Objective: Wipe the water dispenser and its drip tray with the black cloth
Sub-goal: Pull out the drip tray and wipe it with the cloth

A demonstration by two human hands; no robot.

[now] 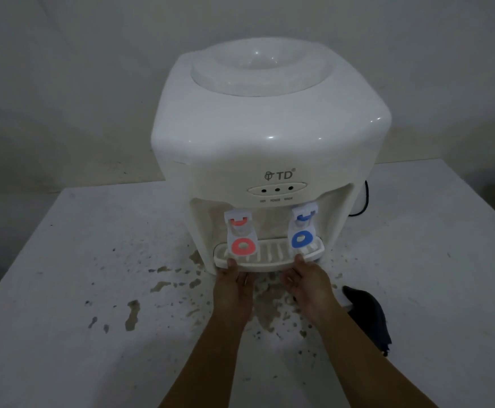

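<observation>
Drip tray: one white slotted drip tray (270, 257) seated at the dispenser's foot, its front lip jutting toward 6 o'clock over the desk.
Water dispenser: one white water dispenser (270, 128) upright at the desk's middle, back near the wall (64, 69) at 12 o'clock.
Taps: two, a red tap (242, 231) at the left and a blue tap (302, 225) at the right, both hanging just above the tray.
Left hand: left hand (233, 285) reaches in from 6 o'clock, thumb on the tray's front lip, fingers tucked beneath it, gripping.
Right hand: right hand (309, 285) mirrors it at the tray's right end, thumb on top, fingers under, gripping.
Black cloth: one black cloth (368, 313) lying crumpled on the desk at 4 o'clock from the tray, just beside the right forearm, untouched.
Desk: white desk (64, 290) with brown spatter stains (164, 285) from 6 to 8 o'clock of the dispenser; wide open surface at 9 o'clock, less at 3 o'clock.
Cable: one dark cable (364, 201) behind the dispenser at 3 o'clock.
</observation>
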